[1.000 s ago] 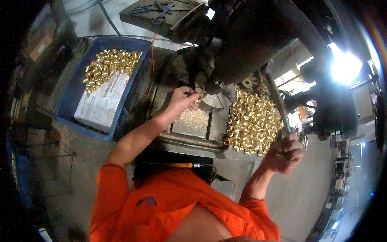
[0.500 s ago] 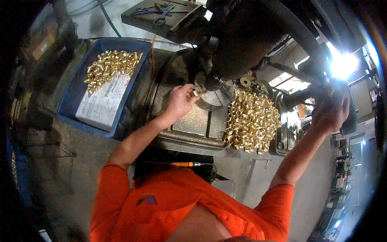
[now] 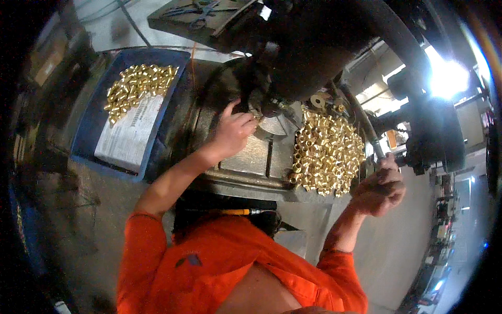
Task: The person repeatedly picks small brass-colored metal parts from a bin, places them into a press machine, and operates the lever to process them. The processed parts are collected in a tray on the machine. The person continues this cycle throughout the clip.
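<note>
My left hand [image 3: 234, 131] is at the fixture under the dark machine head [image 3: 319, 57]. One finger sticks up and the others curl toward the fixture; what they grip, if anything, is hidden. My right hand [image 3: 380, 192] is closed around the lower end of a metal lever [image 3: 372, 137] on the machine's right side. A large heap of short brass fittings [image 3: 327, 154] lies on the machine table [image 3: 240, 162], between my hands. More brass fittings [image 3: 138, 86] lie in the blue bin [image 3: 86, 138] at the left.
A white printed sheet [image 3: 128, 133] lies in the bin under the fittings. Scissors [image 3: 201, 18] and other tools rest on a dark plate at the back. A round washer [image 3: 317, 100] sits behind the heap. A bright lamp [image 3: 448, 79] shines at the right.
My right hand has come down and toward me, from beside the lamp to the lever end. The brass fitting that showed in my left fingers is now hidden, and one finger has lifted.
</note>
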### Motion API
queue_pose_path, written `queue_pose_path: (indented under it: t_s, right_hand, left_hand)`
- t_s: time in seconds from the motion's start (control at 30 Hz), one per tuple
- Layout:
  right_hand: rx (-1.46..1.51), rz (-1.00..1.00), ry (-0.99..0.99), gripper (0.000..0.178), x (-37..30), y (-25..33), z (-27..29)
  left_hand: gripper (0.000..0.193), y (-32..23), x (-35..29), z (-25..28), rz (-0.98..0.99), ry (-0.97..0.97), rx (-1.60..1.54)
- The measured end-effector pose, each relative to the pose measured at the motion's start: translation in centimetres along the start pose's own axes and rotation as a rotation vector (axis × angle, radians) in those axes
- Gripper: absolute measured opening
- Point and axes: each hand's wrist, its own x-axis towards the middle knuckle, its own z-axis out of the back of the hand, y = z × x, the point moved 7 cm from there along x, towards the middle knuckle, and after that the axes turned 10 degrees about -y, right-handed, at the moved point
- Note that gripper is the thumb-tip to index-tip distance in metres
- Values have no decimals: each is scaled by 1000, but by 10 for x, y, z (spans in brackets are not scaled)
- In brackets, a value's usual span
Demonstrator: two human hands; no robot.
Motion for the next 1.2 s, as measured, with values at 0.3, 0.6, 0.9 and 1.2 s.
queue_pose_path:
  t_s: [0.3,0.6,0.9,1.2]
  right_hand:
    - [10,-58,-1,31,-37,-7,11]
    - [-428,-370,467,42,-82,-34,-33]
    - [-550,-438,758,44,-122,-43,-70]
    - [-914,-764,555,35,-52,-220,59]
  left_hand:
    - [17,0,8,5,26,-36,-59]
    - [24,-58,22,16,-57,55,-118]
    - [29,-108,39,11,-167,128,-230]
    - [24,-53,61,72,48,2,-125]
